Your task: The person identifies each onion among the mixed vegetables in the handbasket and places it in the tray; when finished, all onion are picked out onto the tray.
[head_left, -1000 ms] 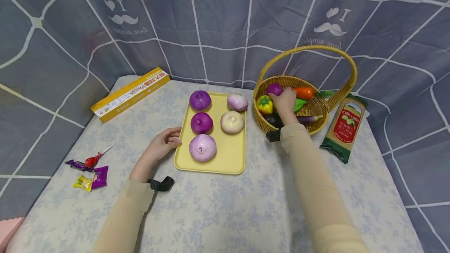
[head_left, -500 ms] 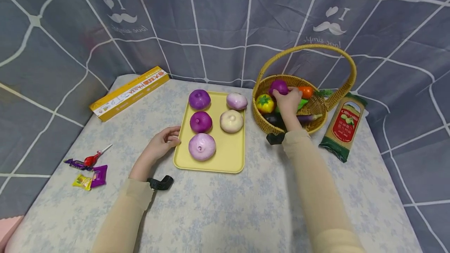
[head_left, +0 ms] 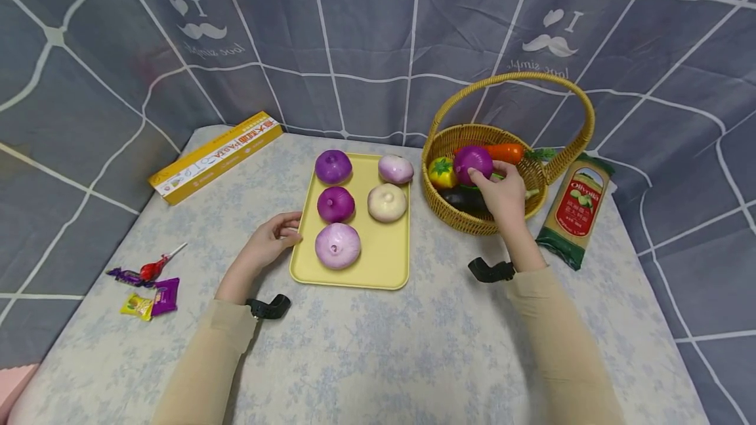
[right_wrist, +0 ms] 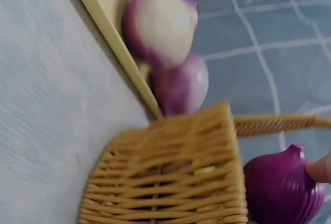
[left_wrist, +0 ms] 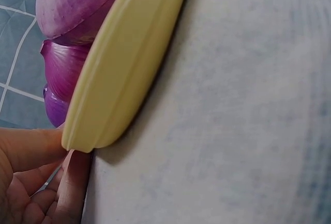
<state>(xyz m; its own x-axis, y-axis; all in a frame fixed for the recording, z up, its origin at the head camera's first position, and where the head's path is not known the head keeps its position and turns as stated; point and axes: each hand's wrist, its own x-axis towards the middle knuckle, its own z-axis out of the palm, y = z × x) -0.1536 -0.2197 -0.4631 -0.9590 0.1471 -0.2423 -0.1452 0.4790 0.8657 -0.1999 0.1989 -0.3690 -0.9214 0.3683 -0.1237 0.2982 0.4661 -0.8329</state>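
My right hand (head_left: 504, 194) pinches a purple onion (head_left: 474, 161) between thumb and fingers, over the wicker basket (head_left: 466, 220). In the right wrist view the onion (right_wrist: 283, 188) shows beside the woven wall, with the thumb on its side. My left hand (head_left: 270, 239) holds the left edge of the yellow tray (head_left: 380, 267); the left wrist view has the thumb at the rim of the tray (left_wrist: 121, 63) and a finger below. Three purple onions, the nearest a paler onion (head_left: 337, 246), line the tray's left side. A whitish onion (head_left: 387, 202) and another pale purple onion (head_left: 396, 169) lie on its right.
The basket also contains a carrot (head_left: 504, 152), a yellow pepper (head_left: 441, 173) and a dark eggplant (head_left: 463, 200), under a tall arched handle (head_left: 514, 77). A pasta bag (head_left: 575, 212) lies right, a pasta box (head_left: 215, 157) back left, wrapped candies (head_left: 165, 296) and a lollipop (head_left: 152, 269) left.
My right hand has lifted the purple onion up from the basket's contents and drawn it slightly nearer, uncovering more of the carrot. My left hand stays at the tray.
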